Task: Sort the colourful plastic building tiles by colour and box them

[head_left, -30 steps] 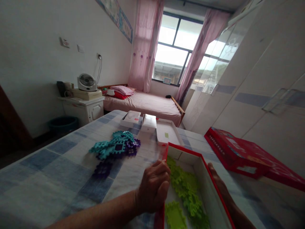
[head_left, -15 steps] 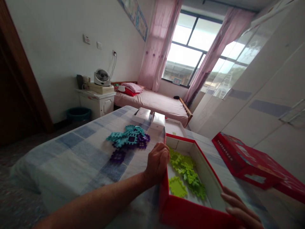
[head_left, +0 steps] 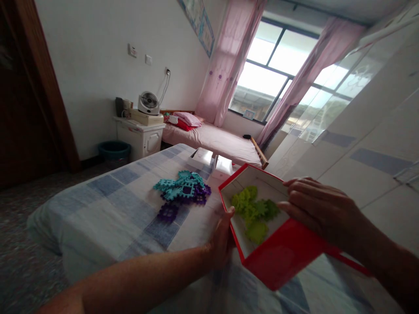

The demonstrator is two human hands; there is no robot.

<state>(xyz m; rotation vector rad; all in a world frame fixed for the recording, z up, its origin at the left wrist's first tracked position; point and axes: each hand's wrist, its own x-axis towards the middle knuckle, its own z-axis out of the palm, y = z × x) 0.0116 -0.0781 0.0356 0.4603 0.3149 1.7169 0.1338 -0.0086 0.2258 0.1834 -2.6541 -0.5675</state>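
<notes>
Both hands were on the red box point(head_left: 278, 257), which was tipped up on its side above the checked bedcover point(head_left: 108, 209), its open white inside turned toward the pile of teal and purple pieces point(head_left: 183, 192). Left hand point(head_left: 221, 240) gripped the box's left wall from outside, thumb hooked over the rim; its fingers were hidden behind the cardboard. Right hand point(head_left: 317, 207) lay curled over the upper right wall, fingers closed on the edge, and the wrist ran out of the picture at the lower right. How much of the box's far corner still touched the cover could not be made out.

Inside, lime-green interlocking pieces point(head_left: 253, 211) had bunched together in the middle of the white floor, against the lower wall; their number was hard to tell because they overlapped.

Just left of the box, on the cover, lay the teal and purple pieces, with one purple piece point(head_left: 167, 212) apart from the heap, nearer the person. Behind them sat small white boxes point(head_left: 201, 158), partly blocked by the red box's rim.

Beyond was a bedroom: a pink-sheeted bed point(head_left: 216, 139) under a window point(head_left: 268, 83) with pink curtains, a white bedside cabinet point(head_left: 140, 135) carrying a small fan point(head_left: 149, 103), a dark bin point(head_left: 114, 150) on the floor, and pale wardrobe doors point(head_left: 366, 131) along the right.
</notes>
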